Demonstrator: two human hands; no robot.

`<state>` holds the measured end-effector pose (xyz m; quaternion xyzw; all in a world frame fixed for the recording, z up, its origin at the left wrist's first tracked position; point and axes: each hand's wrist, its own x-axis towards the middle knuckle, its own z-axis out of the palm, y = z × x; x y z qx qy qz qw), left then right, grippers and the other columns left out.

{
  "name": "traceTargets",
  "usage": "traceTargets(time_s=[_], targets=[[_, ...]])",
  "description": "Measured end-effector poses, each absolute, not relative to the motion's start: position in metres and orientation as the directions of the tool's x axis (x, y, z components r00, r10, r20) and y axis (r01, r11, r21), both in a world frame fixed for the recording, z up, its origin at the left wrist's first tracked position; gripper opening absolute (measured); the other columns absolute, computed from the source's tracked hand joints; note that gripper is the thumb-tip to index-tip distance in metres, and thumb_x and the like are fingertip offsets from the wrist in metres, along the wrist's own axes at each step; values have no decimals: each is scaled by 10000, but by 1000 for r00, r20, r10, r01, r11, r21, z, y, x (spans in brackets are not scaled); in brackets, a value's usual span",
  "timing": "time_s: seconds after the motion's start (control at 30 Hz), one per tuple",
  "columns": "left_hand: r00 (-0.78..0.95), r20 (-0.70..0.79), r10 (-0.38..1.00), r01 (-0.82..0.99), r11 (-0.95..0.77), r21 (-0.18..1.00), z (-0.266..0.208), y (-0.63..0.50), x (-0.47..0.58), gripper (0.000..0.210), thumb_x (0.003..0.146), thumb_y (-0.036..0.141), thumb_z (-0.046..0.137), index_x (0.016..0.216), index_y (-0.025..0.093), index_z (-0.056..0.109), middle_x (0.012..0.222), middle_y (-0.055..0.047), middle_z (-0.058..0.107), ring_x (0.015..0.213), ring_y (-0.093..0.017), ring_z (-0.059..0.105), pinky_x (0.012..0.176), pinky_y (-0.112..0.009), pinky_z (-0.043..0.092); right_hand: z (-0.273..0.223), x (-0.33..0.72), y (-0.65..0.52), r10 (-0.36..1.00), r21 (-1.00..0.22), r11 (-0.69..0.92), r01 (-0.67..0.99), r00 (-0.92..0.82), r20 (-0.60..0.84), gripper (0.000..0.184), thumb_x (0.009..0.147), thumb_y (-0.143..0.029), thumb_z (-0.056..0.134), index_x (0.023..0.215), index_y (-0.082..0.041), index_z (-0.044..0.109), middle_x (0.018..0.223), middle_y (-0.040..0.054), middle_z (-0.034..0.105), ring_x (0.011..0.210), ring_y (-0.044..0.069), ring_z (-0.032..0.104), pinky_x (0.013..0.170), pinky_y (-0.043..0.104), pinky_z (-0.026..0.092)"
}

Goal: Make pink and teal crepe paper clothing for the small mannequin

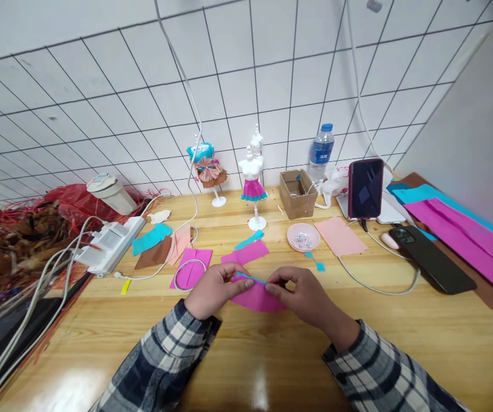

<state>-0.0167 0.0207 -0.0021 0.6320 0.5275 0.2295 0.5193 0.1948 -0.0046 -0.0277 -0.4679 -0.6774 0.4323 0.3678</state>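
Observation:
Both hands hold one magenta piece of crepe paper [258, 297] just above the wooden table. A thin blue strip [252, 278] runs along its upper edge. My left hand [216, 286] pinches the left end of that edge between thumb and fingers. At the right end, my right hand [300, 292] pinches the same edge. The paper's lower part hangs in a curve below the fingers. Beyond the hands lie another magenta piece [246, 252] and a blue scrap [249, 239]. A small white dress form [253, 169] wears a magenta skirt with a blue hem.
A second dressed form [207, 171], a cardboard box [298, 197] and a water bottle [321, 151] stand near the tiled wall. A pink dish [303, 237] holds small beads. Phones [433, 260], a power strip [111, 246], cables and coloured sheets [465, 229] lie around.

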Motion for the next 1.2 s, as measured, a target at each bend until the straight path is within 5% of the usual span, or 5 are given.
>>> traceTargets(time_s=[0.53, 0.87, 1.2], targets=[[264, -198, 944, 406, 77, 911, 0, 29, -24, 275, 671, 424, 738, 727, 166, 663, 684, 9, 638, 656, -135, 552, 640, -244, 437, -40, 208, 2, 953, -954, 85, 287, -304, -7, 124, 787, -261, 615, 781, -178, 707, 694, 11, 689, 633, 139, 576, 569, 238, 414], [290, -193, 937, 89, 174, 981, -30, 54, -25, 426, 594, 508, 805, 767, 147, 661, 709, -9, 660, 653, -125, 572, 650, -247, 454, -54, 211, 10, 976, -971, 18, 239, -217, -35, 160, 785, -323, 626, 811, -176, 683, 737, 20, 692, 659, 143, 597, 598, 252, 461], [192, -190, 963, 120, 169, 978, -43, 56, -43, 416, 622, 527, 778, 799, 157, 711, 760, -37, 706, 698, -162, 609, 693, -280, 487, -60, 209, 12, 966, -965, -54, 255, -231, -115, 184, 795, -337, 624, 840, -174, 696, 690, 9, 653, 585, 120, 530, 512, 220, 393]])
